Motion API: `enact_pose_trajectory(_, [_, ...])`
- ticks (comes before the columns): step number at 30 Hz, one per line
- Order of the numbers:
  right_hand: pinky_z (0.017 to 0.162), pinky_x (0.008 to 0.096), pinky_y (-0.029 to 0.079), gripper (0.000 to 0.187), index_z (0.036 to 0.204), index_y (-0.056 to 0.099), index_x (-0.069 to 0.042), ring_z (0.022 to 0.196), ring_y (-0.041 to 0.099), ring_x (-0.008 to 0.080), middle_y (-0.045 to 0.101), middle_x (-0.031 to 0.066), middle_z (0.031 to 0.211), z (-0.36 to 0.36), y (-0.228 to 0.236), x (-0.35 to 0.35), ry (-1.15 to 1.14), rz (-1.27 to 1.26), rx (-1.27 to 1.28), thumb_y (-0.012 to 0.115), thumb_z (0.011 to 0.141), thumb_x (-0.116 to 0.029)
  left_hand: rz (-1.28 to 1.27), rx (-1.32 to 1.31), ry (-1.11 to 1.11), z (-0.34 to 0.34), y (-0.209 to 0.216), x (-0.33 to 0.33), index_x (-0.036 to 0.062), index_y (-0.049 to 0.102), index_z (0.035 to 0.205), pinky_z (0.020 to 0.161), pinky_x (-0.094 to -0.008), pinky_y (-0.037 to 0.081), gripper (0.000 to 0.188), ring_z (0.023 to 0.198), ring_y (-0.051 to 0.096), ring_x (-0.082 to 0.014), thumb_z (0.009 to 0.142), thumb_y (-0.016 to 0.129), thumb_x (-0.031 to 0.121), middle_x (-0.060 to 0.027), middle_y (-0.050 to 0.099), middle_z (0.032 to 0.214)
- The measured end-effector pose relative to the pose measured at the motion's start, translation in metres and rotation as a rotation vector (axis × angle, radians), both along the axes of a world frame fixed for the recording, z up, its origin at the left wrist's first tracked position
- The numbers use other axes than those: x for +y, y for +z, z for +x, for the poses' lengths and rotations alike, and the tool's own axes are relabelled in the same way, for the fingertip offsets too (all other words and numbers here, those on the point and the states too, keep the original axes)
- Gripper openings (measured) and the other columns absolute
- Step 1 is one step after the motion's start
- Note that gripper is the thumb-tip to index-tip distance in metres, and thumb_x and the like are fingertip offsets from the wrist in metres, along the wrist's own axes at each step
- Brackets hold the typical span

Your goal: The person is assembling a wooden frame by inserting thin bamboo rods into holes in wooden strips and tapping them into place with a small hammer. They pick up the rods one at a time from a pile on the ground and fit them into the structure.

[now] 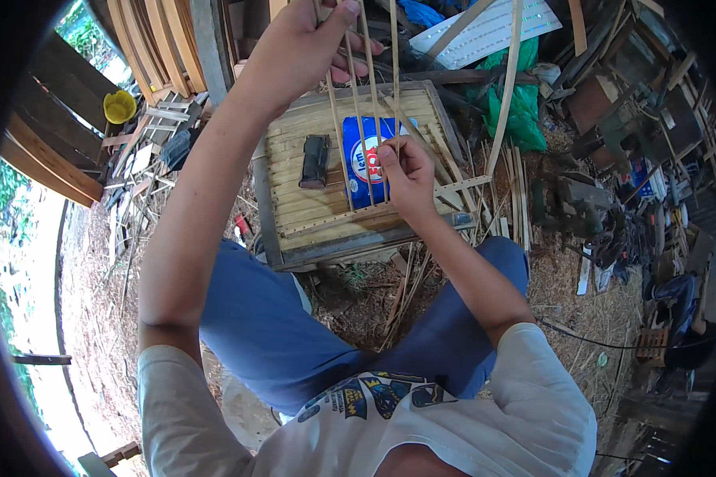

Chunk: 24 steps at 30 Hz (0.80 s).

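Several thin wooden sticks (pixel 371 171) stand in a strip with small holes (pixel 350 215), which lies across the near part of a low slatted table (pixel 294 208). My right hand (pixel 408 176) is closed in a pinch around the lower part of the rightmost of these sticks. Higher up, at the top edge, my left hand (pixel 310 40) has its thumb and fingers around the sticks; its upper part is cut off. Behind the sticks lies a blue packet (pixel 357 179) with a red and white print. Left of it sits a dark oblong block (pixel 315 161).
A long pale strip (pixel 507 87) rises at the right end of the holed strip. Loose wood strips (pixel 519 199) lie beside the table. Green plastic (pixel 525 119) and a white perforated panel (pixel 485 36) are behind. A yellow container (pixel 120 106) stands far left.
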State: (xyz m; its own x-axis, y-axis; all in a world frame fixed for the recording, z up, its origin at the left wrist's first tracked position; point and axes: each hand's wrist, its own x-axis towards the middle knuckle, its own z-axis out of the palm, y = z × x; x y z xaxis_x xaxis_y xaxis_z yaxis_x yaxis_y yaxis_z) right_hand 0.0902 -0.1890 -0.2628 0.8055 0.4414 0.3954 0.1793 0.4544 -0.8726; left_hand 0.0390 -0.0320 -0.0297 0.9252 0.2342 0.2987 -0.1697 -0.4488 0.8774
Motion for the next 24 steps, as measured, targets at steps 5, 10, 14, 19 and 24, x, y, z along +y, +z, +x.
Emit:
enact_pose_trajectory(5, [0.072, 0.0194, 0.044, 0.013, 0.1, 0.062, -0.003, 0.078, 0.053, 0.0027, 0.062, -0.0033, 0.087, -0.005, 0.003, 0.0, -0.012, 0.018, -0.018, 0.064, 0.104, -0.016, 0.128, -0.082, 0.04, -0.001, -0.005, 0.003, -0.0003, 0.046, 0.106, 0.054, -0.0291, 0.054, 0.03, 0.066, 0.069, -0.014, 0.109, 0.05, 0.03, -0.01, 0.065, 0.08])
enact_pose_trajectory(10, [0.071, 0.0196, 0.045, 0.013, 0.1, 0.063, -0.003, 0.078, 0.054, 0.0025, 0.063, -0.0031, 0.088, -0.005, 0.001, -0.003, -0.015, 0.019, -0.013, 0.064, 0.104, -0.016, 0.048, -0.014, -0.023, -0.01, 0.006, -0.008, -0.0011, 0.046, 0.111, 0.057, -0.0296, 0.056, 0.027, 0.069, 0.069, -0.0149, 0.109, 0.049, 0.026, -0.0151, 0.07, 0.092])
enact_pose_trajectory(14, [0.062, 0.0188, 0.042, 0.015, 0.103, 0.063, -0.004, 0.07, 0.052, 0.0022, 0.062, -0.003, 0.084, -0.001, -0.003, -0.002, -0.052, 0.039, -0.027, 0.065, 0.103, -0.019, 0.0, -0.018, -0.018, -0.009, 0.004, -0.01, -0.0008, 0.043, 0.117, 0.057, -0.0288, 0.057, 0.025, 0.071, 0.07, -0.0152, 0.109, 0.048, 0.022, -0.0153, 0.071, 0.093])
enact_pose_trajectory(19, [0.063, 0.0183, 0.044, 0.015, 0.104, 0.063, -0.004, 0.072, 0.054, 0.0022, 0.062, -0.003, 0.084, -0.001, -0.003, 0.0, -0.058, 0.033, -0.041, 0.065, 0.103, -0.019, 0.071, -0.118, -0.156, -0.01, 0.004, -0.005, -0.0003, 0.037, 0.127, 0.059, -0.0304, 0.06, 0.027, 0.073, 0.072, -0.0189, 0.108, 0.046, 0.016, -0.0168, 0.071, 0.094])
enact_pose_trajectory(24, [0.066, 0.0196, 0.044, 0.014, 0.102, 0.063, -0.002, 0.075, 0.053, 0.0017, 0.063, -0.0033, 0.085, -0.001, -0.003, 0.0, -0.005, 0.063, 0.03, 0.063, 0.104, -0.016, -0.016, -0.059, -0.113, -0.011, 0.012, -0.016, -0.0012, 0.037, 0.127, 0.058, -0.0325, 0.061, 0.025, 0.069, 0.07, -0.0198, 0.109, 0.043, 0.014, -0.0172, 0.07, 0.094])
